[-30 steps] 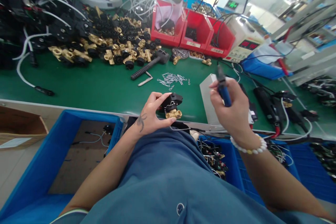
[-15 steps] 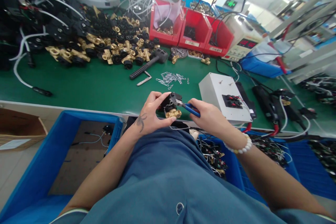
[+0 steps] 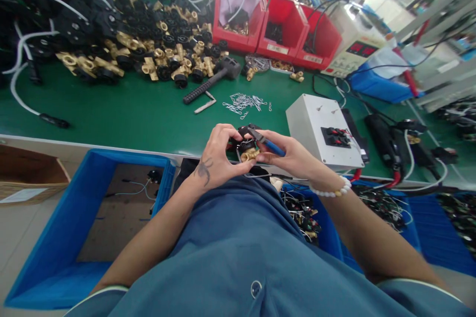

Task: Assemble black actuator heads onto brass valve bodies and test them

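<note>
Close to the bench's front edge, my left hand [image 3: 217, 156] is closed around a brass valve with a black housing [image 3: 248, 155]. The brass end faces me, and a thin metal wire shows beside the black part. In my right hand [image 3: 288, 151] is a pair of blue-handled pliers [image 3: 273, 145], their dark head lying over the top of the valve. The right fingertips also touch the valve's brass side. The pliers' jaw tips are hard to make out. Beyond my hands lies a small pile of silver spring clips [image 3: 243, 102].
A black hammer [image 3: 211, 80] and an L-shaped metal tool [image 3: 205, 104] lie left of the clips. Brass valves [image 3: 178, 59] are heaped behind. Red bins [image 3: 278, 49] stand at the back, a grey switch box [image 3: 323, 131] at right. A blue crate [image 3: 48, 242] sits below left.
My right hand has moved left, onto the valve, and its fingers now touch the brass. The pliers have shifted with it, and the valve is turned a little. The view has tilted slightly.
</note>
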Demonstrator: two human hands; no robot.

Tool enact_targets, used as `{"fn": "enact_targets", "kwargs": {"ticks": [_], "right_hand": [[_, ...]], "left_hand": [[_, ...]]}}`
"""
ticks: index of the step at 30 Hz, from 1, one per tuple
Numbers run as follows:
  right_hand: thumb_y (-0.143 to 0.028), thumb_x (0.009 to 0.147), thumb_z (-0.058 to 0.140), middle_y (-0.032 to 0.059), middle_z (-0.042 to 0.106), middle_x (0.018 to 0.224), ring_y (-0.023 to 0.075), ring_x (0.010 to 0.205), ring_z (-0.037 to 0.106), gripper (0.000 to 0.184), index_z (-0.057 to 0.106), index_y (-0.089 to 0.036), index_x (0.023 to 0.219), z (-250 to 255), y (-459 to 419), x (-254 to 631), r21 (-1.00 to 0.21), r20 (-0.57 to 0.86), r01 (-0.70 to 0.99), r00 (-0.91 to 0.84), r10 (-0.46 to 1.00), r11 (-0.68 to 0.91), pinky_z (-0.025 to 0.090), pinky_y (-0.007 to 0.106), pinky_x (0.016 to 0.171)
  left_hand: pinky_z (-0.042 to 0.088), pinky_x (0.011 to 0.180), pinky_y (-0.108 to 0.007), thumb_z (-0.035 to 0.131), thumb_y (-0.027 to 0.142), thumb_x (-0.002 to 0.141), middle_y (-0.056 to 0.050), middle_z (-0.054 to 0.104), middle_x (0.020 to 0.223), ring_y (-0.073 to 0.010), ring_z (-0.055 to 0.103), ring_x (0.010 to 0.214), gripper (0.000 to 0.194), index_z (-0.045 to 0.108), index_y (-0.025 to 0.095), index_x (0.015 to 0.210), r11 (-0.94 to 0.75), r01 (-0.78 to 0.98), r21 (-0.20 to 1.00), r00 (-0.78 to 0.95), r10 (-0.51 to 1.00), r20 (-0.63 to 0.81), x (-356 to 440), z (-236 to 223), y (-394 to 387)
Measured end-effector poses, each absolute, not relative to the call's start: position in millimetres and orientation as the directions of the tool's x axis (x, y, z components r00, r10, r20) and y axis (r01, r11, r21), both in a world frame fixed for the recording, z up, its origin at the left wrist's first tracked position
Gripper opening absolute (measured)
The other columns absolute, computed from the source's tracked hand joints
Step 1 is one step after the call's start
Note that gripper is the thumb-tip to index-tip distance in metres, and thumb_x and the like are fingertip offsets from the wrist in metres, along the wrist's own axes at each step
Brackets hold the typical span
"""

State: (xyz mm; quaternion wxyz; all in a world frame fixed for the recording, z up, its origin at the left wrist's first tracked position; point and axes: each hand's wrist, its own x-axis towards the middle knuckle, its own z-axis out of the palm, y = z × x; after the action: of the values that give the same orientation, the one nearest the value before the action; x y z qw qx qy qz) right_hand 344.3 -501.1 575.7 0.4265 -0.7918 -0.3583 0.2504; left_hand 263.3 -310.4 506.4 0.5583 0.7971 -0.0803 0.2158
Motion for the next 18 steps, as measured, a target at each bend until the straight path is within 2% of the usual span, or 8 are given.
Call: {"fn": "enact_targets", "kwargs": {"ticks": [4,10,13,18], "right_hand": [[-0.046,0.088,0.072,0.0107,0.066,0.134,0.0266,0.124,0.062,0.056,0.064,-0.018,0.135,576.2,-503.5,344.0,-0.849,-0.081,0.369,0.615,0.784,-0.378,0.048,0.043,0.113],[-0.036,0.087,0.073,0.0102,0.066,0.13,0.0248,0.121,0.062,0.05,0.064,-0.017,0.132,580.3,-499.6,341.7,-0.864,-0.082,0.354,0.604,0.793,-0.359,0.047,0.041,0.112],[-0.034,0.086,0.073,0.0083,0.067,0.118,0.022,0.11,0.065,0.048,0.063,-0.015,0.129,583.2,-495.8,339.8,-0.883,-0.106,0.298,0.627,0.772,-0.364,0.052,0.037,0.103],[-0.033,0.086,0.072,0.0017,0.061,0.092,0.0161,0.089,0.061,0.04,0.064,-0.016,0.122,584.1,-495.3,336.5,-0.895,-0.121,0.254,0.653,0.747,-0.366,0.053,0.032,0.088]], "left_hand": [[0.057,0.086,-0.039,0.082,0.03,0.072,-0.01,0.054,0.115,-0.0255,0.057,0.112,0.045,0.05,0.021,0.102,-0.374,-0.364,0.853,0.896,0.107,0.43,262.7,505.6,-310.7],[0.056,0.084,-0.038,0.081,0.031,0.071,-0.008,0.054,0.111,-0.0244,0.057,0.107,0.044,0.05,0.021,0.1,-0.376,-0.372,0.849,0.89,0.116,0.441,261.8,507.5,-312.5],[0.056,0.081,-0.035,0.08,0.03,0.072,-0.007,0.053,0.108,-0.0233,0.056,0.106,0.041,0.051,0.021,0.1,-0.371,-0.363,0.855,0.893,0.125,0.433,262.0,509.3,-312.8],[0.056,0.089,-0.039,0.081,0.028,0.072,-0.009,0.054,0.113,-0.0246,0.057,0.11,0.038,0.054,0.02,0.098,-0.386,-0.362,0.849,0.893,0.118,0.434,262.2,510.9,-314.4]]}}
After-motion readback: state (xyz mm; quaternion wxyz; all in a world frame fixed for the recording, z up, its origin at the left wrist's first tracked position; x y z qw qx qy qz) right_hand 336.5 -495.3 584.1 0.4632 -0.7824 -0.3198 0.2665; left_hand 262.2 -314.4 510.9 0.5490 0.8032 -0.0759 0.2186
